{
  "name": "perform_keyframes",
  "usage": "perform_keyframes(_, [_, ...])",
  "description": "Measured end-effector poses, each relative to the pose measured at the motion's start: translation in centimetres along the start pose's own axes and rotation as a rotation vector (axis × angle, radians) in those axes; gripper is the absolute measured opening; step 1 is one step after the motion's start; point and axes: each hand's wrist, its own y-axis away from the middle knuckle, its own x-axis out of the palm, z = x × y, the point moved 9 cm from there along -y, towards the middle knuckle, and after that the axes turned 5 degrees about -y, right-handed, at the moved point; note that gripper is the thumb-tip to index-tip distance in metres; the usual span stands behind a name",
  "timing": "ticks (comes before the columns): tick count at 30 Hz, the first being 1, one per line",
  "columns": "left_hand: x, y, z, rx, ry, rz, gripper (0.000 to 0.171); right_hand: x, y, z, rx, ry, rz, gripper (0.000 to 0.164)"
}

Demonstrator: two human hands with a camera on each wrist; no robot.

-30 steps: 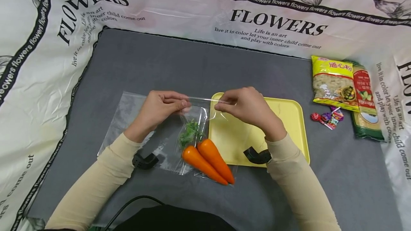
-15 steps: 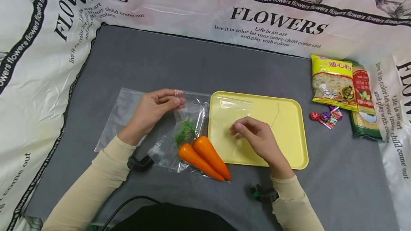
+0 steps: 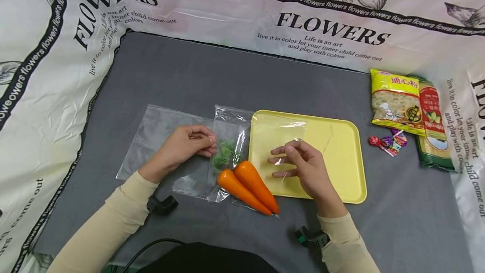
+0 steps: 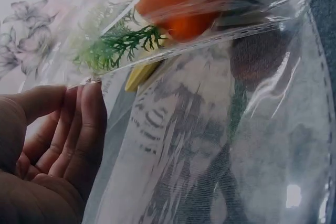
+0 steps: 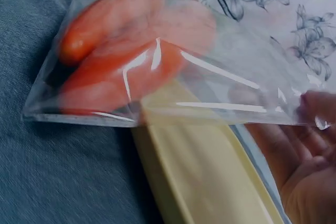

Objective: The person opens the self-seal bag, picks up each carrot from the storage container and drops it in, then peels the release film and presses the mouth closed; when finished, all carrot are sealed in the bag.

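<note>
Two orange carrots [image 3: 248, 186] with feathery green tops [image 3: 224, 155] lie inside a clear plastic bag [image 5: 226, 85] on the grey table. My left hand [image 3: 189, 148] pinches the bag's left edge between thumb and fingertips, beside the greens. At the opposite edge, over the yellow tray [image 3: 342, 159], my right hand [image 3: 305, 165] holds the film at thumb and forefinger, its other fingers spread. Another clear bag [image 3: 151, 138] lies flat under my left hand and forearm.
At the far right lie a yellow pasta bag [image 3: 397, 102] and a red-and-green packet [image 3: 433, 108]. Several wrapped candies [image 3: 390, 142] sit in front of them. The tray stands right of the carrots, partly under the bag. A black cable [image 3: 151, 245] curves near the front edge.
My right hand has moved from the bag's top edge down and right to its side edge, its fingers spreading. My left hand has moved slightly down the left edge. The carrots remain nearly in place.
</note>
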Motion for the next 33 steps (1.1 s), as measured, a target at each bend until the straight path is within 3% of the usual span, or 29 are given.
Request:
perform_keyframes(6, [0.4, 0.3, -0.5, 0.042, -0.069, 0.012, 0.031, -0.8, 0.2, 0.0, -0.002, 0.005, -0.051, 0.018])
perform_keyframes(11, [1.4, 1.4, 0.7, 0.007, -0.185, 0.140, 0.044, 0.0, 0.4, -0.1, -0.049, -0.080, -0.017, 0.015])
perform_keyframes(16, [2.6, 3.1, 1.2, -0.006, -0.308, 0.250, 0.049, 1.6, 0.6, 1.7, -0.167, -0.268, 0.051, 0.025])
perform_keyframes(22, [4.8, 4.1, 0.9, 0.048, -0.334, 0.335, 0.036, 2.9, 0.7, 4.5, -0.253, -0.543, 0.093, 0.031])
perform_keyframes(24, [5.3, 4.2, 0.8, 0.069, -0.338, 0.336, 0.030, 3.1, 0.6, 5.1, -0.259, -0.612, 0.096, 0.033])
perform_keyframes(28, [5.7, 4.2, 0.7, 0.073, -0.237, 0.299, 0.017, 2.6, 0.2, 5.8, -0.262, -0.666, 0.058, 0.033])
perform_keyframes(31, [5.4, 4.4, 0.6, 0.063, -0.179, 0.264, 0.012, 1.5, -0.2, 6.0, -0.287, -0.615, -0.019, 0.030])
perform_keyframes(33, [4.9, 4.7, 0.4, 0.059, -0.210, 0.235, 0.013, 0.7, -0.5, 5.8, -0.283, -0.563, -0.081, 0.027])
